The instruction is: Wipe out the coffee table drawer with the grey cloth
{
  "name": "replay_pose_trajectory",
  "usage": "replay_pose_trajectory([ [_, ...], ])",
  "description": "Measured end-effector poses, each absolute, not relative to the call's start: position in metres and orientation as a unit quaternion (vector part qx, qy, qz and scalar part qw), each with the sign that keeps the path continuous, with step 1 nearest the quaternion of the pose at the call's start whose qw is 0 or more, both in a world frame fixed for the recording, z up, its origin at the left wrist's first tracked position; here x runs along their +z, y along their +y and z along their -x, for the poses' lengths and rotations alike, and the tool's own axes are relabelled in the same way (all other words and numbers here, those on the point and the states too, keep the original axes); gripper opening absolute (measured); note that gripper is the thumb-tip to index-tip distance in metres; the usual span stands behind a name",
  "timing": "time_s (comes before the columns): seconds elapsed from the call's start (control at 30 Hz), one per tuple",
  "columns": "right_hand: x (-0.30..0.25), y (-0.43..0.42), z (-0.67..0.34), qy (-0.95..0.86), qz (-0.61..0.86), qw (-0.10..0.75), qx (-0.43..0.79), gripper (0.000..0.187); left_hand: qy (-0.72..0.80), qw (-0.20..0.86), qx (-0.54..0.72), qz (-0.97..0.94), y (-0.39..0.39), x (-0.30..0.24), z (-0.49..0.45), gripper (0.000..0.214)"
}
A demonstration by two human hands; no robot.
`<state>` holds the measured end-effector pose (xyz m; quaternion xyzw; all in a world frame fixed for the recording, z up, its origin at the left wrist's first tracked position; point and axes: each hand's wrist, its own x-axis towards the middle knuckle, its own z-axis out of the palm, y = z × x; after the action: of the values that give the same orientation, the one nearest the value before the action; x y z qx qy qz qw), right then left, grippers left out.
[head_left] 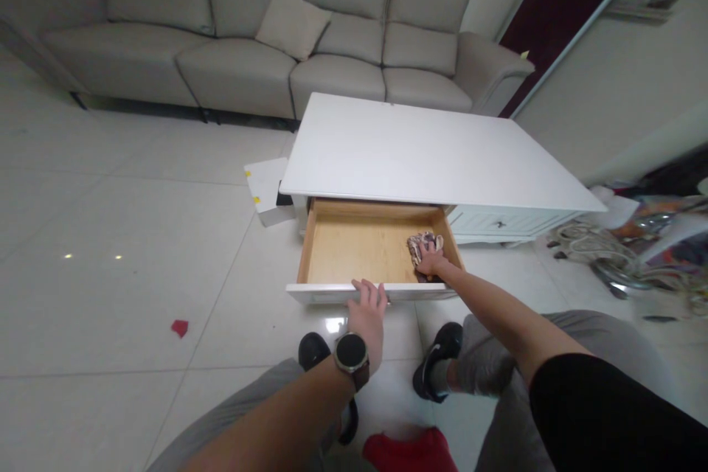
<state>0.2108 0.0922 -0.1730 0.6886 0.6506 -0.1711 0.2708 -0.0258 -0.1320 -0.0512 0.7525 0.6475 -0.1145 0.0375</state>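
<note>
A wooden drawer (pixel 359 240) with a white front (pixel 326 293) is pulled out of the white coffee table (pixel 420 155). My left hand (pixel 367 313), below a wristwatch, has its fingers hooked over the top edge of the drawer front. Inside the drawer, at its right end, lies a folded brown-and-white patterned cloth (pixel 414 247). My right hand (pixel 430 262) reaches in from the right and has its fingers closed on this cloth. Part of the cloth is hidden under the hand.
Behind the table stands a grey sofa (pixel 243 63) with a cushion (pixel 293 22). A white box (pixel 268 188) sits by the table's left end. Cables and mixed items (pixel 636 236) lie at right. A red scrap (pixel 180 327) is on the floor; something red (pixel 409 451) is below me.
</note>
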Motion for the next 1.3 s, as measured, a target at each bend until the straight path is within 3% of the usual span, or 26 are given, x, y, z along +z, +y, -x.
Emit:
replay_pose_trajectory([
  [0.6,-0.163,0.088,-0.205,0.645,-0.702,0.249,-0.174,0.103,0.643,0.021,-0.122,-0.756,-0.135,-0.053,0.028,0.069],
  [1.3,-0.161,0.087,-0.203,0.654,-0.698,0.241,-0.163,0.103,0.646,0.029,-0.122,-0.753,-0.134,-0.049,0.028,0.067],
])
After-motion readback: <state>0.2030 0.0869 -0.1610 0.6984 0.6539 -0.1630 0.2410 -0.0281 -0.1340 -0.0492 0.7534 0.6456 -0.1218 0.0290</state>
